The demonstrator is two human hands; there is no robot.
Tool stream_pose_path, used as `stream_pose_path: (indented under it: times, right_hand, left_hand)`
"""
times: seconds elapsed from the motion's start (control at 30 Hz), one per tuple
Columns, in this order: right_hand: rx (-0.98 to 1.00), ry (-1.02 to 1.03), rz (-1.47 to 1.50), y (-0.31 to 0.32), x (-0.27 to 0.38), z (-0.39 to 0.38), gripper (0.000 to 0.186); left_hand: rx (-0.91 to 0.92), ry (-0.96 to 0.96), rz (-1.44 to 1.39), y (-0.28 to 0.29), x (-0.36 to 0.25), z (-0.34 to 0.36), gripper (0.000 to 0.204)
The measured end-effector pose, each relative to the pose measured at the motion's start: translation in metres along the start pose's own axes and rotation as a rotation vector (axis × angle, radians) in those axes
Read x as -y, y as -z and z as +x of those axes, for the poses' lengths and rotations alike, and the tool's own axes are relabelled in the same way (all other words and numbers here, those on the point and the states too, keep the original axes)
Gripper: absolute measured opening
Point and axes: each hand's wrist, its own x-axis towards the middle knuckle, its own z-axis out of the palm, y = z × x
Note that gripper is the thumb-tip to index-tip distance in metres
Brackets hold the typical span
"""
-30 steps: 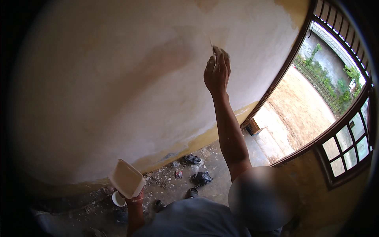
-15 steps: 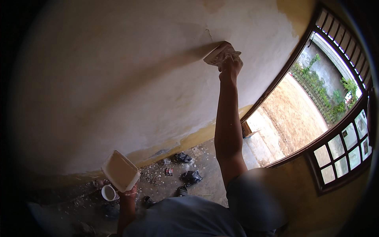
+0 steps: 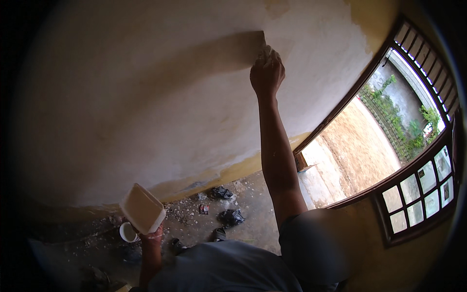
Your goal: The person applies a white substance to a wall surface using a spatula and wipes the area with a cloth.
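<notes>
My right hand [image 3: 266, 73] is raised high on a straight arm and pressed to the pale plastered wall [image 3: 146, 97]. It is shut on a small flat trowel [image 3: 263, 50], of which only a sliver shows above my fingers. A darker streak [image 3: 219, 51] runs left from the hand across the wall. Low at the left, my left hand [image 3: 152, 237] holds up a white square board [image 3: 142, 208], tilted, gripped from underneath.
A white cup [image 3: 127, 232], black bags [image 3: 230, 217] and rubble lie on the concrete floor by the wall's yellow base. An open doorway [image 3: 355, 146] at the right leads to a bare yard. A brown door leaf with glass panes [image 3: 421, 190] stands open beside it.
My right hand has turned the trowel from flat and visible to hidden behind my fingers, shifting slightly left on the wall. The board in my left hand has barely moved.
</notes>
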Motion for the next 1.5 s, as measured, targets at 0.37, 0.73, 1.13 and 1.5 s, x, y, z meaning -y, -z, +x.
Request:
stream_pose_path:
  times: [0.37, 0.73, 1.13, 1.5]
  right_hand:
    - [-0.043, 0.678, -0.048, -0.053, 0.002, -0.042, 0.034]
    - [-0.212, -0.196, 0.153, 0.023, 0.012, 0.025, 0.028]
    - [0.038, 0.744, 0.153, -0.045, 0.042, -0.063, 0.022]
    - [0.398, 0.893, 0.234, -0.045, 0.064, -0.062, 0.010]
  left_hand:
    - [0.211, 0.043, -0.022, -0.013, 0.016, 0.007, 0.054]
    - [0.230, -0.090, -0.014, 0.004, 0.005, 0.003, 0.061]
    - [0.140, -0.078, -0.082, 0.010, -0.008, -0.006, 0.060]
    - [0.240, 0.097, -0.190, -0.019, 0.005, 0.013, 0.061]
